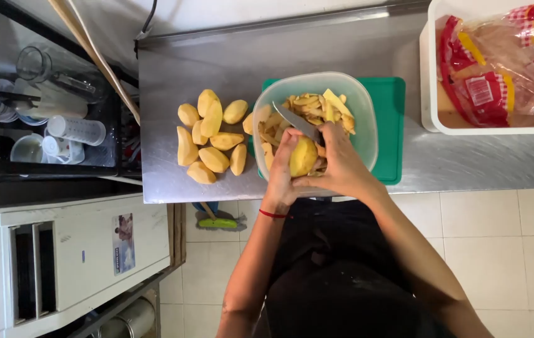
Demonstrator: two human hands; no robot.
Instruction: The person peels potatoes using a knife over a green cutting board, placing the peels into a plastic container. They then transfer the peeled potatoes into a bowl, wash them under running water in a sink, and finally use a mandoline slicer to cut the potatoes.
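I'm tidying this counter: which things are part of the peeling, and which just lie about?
In use: left hand, potato, right hand, knife, bowl, peeled potatoes, green board.
Lying about: white tub, red bag, wooden stick.

Obscured and cropped items, head view

White tub (433,94) and red-printed bag (505,59) cut off at upper right edge; knife (298,122) handle hidden in right hand (342,164); green board (392,125) largely covered by bowl (367,119).

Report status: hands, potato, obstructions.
Left hand grips yellow half-peeled potato over clear plastic bowl of peelings. Right hand holds steel knife. Nothing blocking.
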